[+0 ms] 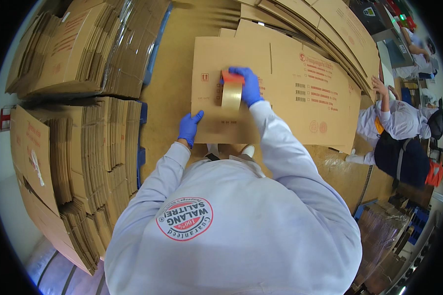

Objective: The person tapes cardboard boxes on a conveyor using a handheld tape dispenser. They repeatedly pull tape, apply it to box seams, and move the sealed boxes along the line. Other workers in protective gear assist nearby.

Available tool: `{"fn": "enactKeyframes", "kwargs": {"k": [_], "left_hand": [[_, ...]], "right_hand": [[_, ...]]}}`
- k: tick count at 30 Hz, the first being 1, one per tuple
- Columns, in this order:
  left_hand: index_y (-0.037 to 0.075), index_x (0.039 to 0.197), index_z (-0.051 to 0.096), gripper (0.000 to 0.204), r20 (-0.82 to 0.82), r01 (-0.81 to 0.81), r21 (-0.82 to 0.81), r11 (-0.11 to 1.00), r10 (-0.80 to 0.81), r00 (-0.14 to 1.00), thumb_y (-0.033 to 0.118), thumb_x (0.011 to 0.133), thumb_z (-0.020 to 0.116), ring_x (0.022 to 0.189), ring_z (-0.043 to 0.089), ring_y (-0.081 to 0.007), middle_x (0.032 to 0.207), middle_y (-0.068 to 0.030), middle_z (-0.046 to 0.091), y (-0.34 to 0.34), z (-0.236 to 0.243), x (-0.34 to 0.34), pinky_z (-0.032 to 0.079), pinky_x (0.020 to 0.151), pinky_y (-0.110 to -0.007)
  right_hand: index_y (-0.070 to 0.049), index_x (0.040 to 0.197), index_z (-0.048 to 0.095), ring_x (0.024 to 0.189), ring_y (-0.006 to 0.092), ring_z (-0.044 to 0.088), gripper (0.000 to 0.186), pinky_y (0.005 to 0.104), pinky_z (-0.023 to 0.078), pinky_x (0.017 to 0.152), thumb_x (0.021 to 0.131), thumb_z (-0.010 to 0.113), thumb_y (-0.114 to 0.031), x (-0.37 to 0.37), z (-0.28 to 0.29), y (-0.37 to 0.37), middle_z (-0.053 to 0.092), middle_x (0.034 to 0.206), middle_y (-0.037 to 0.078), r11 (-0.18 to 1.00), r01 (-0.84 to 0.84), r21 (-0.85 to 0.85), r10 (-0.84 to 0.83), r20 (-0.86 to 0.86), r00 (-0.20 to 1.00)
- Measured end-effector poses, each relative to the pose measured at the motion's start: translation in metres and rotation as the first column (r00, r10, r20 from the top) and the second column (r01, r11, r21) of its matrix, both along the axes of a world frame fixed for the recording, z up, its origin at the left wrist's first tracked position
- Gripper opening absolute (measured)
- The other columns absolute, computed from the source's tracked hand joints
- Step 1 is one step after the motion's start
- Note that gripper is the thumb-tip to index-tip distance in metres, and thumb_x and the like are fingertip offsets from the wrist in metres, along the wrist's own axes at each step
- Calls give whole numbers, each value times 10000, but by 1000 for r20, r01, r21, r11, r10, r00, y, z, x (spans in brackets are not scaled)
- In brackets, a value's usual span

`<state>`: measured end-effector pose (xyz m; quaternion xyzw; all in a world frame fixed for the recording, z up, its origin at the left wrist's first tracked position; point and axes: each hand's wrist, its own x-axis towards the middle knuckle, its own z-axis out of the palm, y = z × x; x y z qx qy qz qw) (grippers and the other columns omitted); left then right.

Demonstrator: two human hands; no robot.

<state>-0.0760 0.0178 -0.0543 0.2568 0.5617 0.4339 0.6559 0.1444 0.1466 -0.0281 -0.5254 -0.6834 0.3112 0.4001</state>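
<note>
A flat printed cardboard box (290, 105) lies in front of me, above my shoes. My left hand (188, 128), in a blue glove, grips its left edge near the lower corner, thumb raised along the front. My right hand (249, 86), also gloved in blue, is closed on a red tape dispenser (230, 77) carrying a wide roll of tan tape (231, 98). The dispenser is over the left half of the box, beside its printed marks, and hides part of them.
Tall bundles of folded cardboard (74, 162) on blue pallets line the left. More flat cardboard (320, 29) is stacked beyond the box. At right, a co-worker (394, 123) in white works, with another person (418, 56) farther back. A plastic-wrapped load (379, 241) sits lower right.
</note>
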Motion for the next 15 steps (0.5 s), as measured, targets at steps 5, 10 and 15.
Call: {"fn": "enactKeyframes", "kwargs": {"k": [5,10,15], "left_hand": [[-21,1087,637,345,-16,-28,-82,996,27,1000,258,888,674,869,638,-155,1016,-90,675,0,-1,3,512,751,-296],[-18,1100,626,333,17,-46,-84,995,47,999,237,889,669,888,623,-151,1026,-80,666,1,0,4,495,779,-298],[-27,1125,615,349,-146,-12,-56,998,3,989,224,886,657,927,596,-174,1049,-83,654,3,1,1,463,828,-318]], "right_hand": [[-124,941,666,799,287,608,459,396,465,727,594,852,-360,2,14,-126,674,895,53,976,-69,208,36,162,986],[-71,951,658,873,351,609,342,420,471,775,732,729,-323,7,-19,-96,657,915,156,998,-43,-40,52,268,962],[36,821,668,702,383,658,355,445,499,619,773,644,-315,-4,-25,-17,648,738,254,899,-297,-323,325,35,945]]}}
